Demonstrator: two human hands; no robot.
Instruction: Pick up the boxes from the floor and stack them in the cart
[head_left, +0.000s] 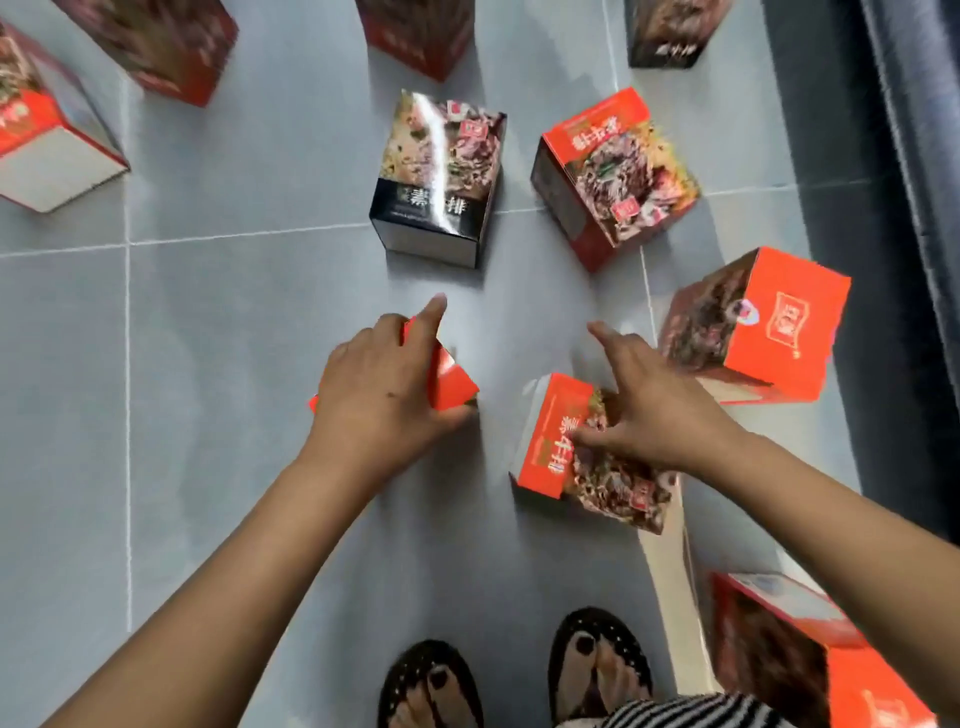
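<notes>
Several printed boxes lie scattered on the grey tiled floor (234, 322). My left hand (382, 395) grips a small orange box (449, 382), fingers curled over its top with the index finger pointing forward. My right hand (649, 410) rests on an orange box with a food picture (556, 441), thumb against its face and index finger stretched out; whether it grips the box is unclear. A black-banded box (439, 176) stands just beyond both hands. No cart is in view.
More orange boxes lie at the right (613, 171), (769, 332) and bottom right (810, 654), and others along the top edge and at far left (47, 135). A dark blue curtain or furniture edge (914, 156) runs down the right. My sandalled feet (514, 680) are below.
</notes>
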